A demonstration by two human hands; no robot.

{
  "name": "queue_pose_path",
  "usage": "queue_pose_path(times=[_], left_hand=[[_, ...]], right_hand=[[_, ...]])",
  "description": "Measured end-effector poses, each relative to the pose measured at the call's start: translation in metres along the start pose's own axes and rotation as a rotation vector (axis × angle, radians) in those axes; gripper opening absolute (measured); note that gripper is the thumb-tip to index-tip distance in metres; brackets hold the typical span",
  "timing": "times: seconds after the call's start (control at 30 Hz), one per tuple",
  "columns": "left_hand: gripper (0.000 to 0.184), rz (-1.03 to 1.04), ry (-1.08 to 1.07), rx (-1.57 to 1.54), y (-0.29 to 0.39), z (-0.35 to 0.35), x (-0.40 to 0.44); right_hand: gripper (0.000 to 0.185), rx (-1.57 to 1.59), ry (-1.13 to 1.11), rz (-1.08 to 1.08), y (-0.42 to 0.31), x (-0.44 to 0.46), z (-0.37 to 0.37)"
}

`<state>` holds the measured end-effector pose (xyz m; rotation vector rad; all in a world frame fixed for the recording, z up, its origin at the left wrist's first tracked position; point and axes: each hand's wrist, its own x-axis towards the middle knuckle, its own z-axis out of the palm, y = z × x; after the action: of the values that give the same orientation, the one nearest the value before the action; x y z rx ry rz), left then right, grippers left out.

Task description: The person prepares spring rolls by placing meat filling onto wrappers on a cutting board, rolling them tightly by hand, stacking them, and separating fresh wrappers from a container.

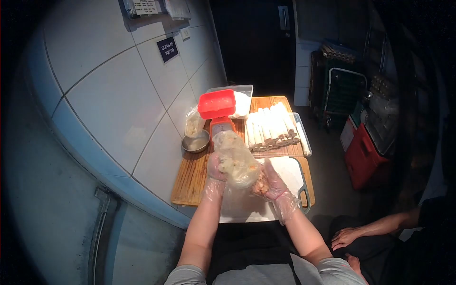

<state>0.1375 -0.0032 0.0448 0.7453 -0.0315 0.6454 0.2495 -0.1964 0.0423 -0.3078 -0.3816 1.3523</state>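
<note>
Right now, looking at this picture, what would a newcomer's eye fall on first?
Probably the bright red tub above the orange scale, toward the back of the table. The stacked white rolls to its right stand out next. Nearer, the gloved left hand holds a clear bag, with crumbly food at the gloved right hand.

The person wears a grey cloth top (pixel 256 276) with short, loose sleeves (pixel 186 274), which leave the forearms (pixel 199 232) bare. In front of it there is a plain black cloth garment (pixel 244 244), similar to an apron. The left hand (pixel 216 167) and the right hand (pixel 275 186) both have thin, transparent plastic gloves (pixel 288 208), wrinkled and wide at the cuffs. Around the right glove's wrist part runs a narrow pinkish line; whether it is a band, I cannot tell.
</note>
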Motion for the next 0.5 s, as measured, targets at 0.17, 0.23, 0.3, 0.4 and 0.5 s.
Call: queue_pose_path(times=[0.17,0.23,0.3,0.4,0.5], left_hand=[[0.048,-0.12,0.067,0.023,0.021,0.058,-0.016],[0.052,-0.213,-0.021,0.297,0.028,0.063,-0.024],[0.057,-0.271,-0.146,0.864,0.033,0.062,-0.029],[0.058,-0.315,-0.067,0.923,0.034,0.064,-0.025],[0.048,-0.207,0.028,0.732,0.039,0.052,-0.028]], right_hand=[[0.05,-0.367,0.098,-0.137,-0.026,-0.005,0.024],[0.048,-0.351,0.142,-0.196,-0.04,-0.005,0.03],[0.042,-0.39,0.072,-0.194,-0.053,-0.006,0.033],[0.042,-0.447,0.066,-0.204,-0.056,-0.008,0.033],[0.043,-0.474,0.11,-0.184,-0.059,-0.015,0.021]])
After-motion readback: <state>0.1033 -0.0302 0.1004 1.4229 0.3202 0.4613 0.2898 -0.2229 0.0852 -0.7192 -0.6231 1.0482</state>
